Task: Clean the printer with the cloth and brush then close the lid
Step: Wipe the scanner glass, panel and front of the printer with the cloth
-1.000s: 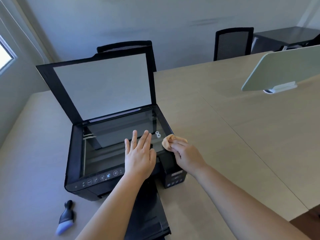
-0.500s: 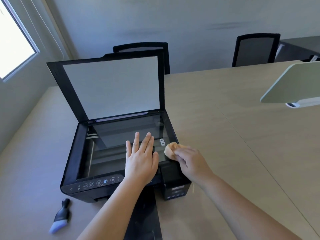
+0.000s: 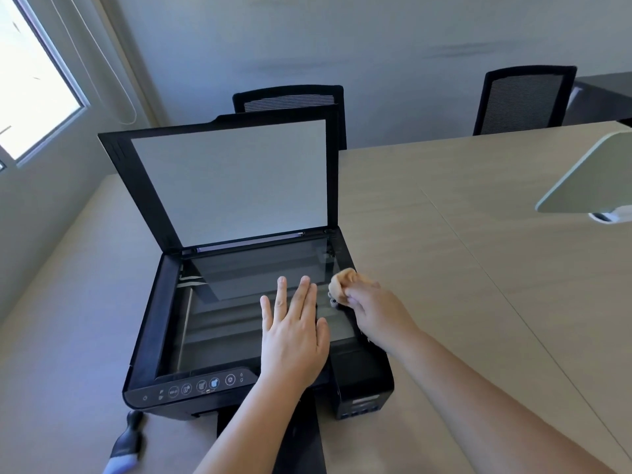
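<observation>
Wiping step: the right hand (image 3: 372, 313) pinches the bunched peach cloth (image 3: 342, 282) at the right edge of the open black printer (image 3: 164, 323), the left hand (image 3: 294, 333) lies flat-fingered on its glass, brushing next.

I see a matt black plastic printer (image 3: 362, 374) with glossy, reflective scanner glass (image 3: 239, 302). The lid (image 3: 222, 183), centre frame, has a smooth matt white lining. The cloth (image 3: 342, 285) looks soft and tan. The table (image 3: 478, 251) is pale matt wood-grain. The brush (image 3: 124, 446), lower left, has a black plastic handle.
</observation>
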Demonstrator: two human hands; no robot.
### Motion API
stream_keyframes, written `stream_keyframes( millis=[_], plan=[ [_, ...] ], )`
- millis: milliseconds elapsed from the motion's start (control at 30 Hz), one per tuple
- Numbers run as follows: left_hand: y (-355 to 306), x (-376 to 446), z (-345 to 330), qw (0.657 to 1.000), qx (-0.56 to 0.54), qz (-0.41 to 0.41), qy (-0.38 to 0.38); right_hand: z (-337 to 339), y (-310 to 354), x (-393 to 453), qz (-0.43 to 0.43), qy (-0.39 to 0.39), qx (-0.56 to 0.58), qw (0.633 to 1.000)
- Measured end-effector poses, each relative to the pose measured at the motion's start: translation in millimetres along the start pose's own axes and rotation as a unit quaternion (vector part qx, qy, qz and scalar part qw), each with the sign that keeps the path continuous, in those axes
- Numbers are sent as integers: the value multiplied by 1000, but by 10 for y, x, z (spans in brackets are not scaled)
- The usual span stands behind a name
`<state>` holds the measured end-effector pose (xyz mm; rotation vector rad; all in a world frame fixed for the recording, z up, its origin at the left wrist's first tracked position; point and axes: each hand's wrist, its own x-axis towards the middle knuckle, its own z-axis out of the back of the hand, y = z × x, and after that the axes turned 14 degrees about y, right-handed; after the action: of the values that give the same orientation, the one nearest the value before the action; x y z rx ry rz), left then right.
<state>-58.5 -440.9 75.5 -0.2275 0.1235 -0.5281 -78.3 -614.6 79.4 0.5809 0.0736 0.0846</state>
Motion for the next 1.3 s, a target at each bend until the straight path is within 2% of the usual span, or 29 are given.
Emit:
stream_keyframes(
  millis=[133,267,367,633,767,967,1133,1200,1300],
  plan=[
    [7,10,-20,1000,8,-2,0,61,-54,105,13,-3,7,1000],
    [1,6,-29,1000,18,1,1,237,-94,672,-37,8,-33,999],
    [7,7,-48,1000,16,4,-13,280,-125,956,-65,-3,-7,998],
    [27,26,-84,1000,23,14,-1,28,4,411,-80,-14,-56,995],
    [30,15,-79,999,29,13,-7,185,-54,745,-71,1,-66,995],
    [32,1,-85,999,21,19,-17,399,-101,1195,-104,27,-30,994],
    [30,-5,-89,999,20,9,-25,187,121,662,-136,13,-57,989],
    [32,2,-92,999,22,5,-27,88,208,427,-109,-2,-75,991],
    [39,3,-96,999,26,-2,-27,164,258,578,-117,1,-115,986]
  ],
)
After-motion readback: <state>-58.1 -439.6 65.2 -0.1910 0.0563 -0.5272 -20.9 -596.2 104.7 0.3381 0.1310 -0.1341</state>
